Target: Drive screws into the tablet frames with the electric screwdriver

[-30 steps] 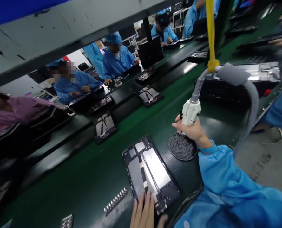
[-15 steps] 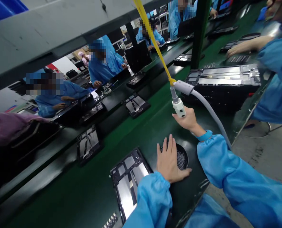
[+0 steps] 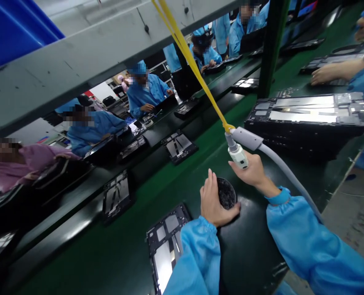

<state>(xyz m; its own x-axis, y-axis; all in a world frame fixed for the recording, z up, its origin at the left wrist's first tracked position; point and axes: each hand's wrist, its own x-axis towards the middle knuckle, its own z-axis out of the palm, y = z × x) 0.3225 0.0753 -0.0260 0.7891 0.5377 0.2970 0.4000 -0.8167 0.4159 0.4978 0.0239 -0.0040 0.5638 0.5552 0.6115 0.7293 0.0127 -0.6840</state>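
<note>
Head view, right of centre: here's the left hand (image 3: 214, 200), grip curled around a round black dish (image 3: 227, 194) on the green counter (image 3: 114, 254); up and right, the right hand (image 3: 254, 170) is wrapped firmly on a white tool (image 3: 237, 155); lower centre, a tablet chassis (image 3: 160, 254) sits partly behind the left sleeve (image 3: 197, 254).

Electronics factory, workers (image 3: 148, 94) (smocked), opened devices (image 3: 162, 257)

- Grey beam (image 3: 86, 69): scuffed, slanting overhead.
- Blue plastic object (image 3: 12, 32): glossy, upper left.
- Green post (image 3: 270, 53).
- Co-worker in pink (image 3: 32, 155): far left.
- Floor (image 3: 350, 207): dark markings, lower right.
</note>
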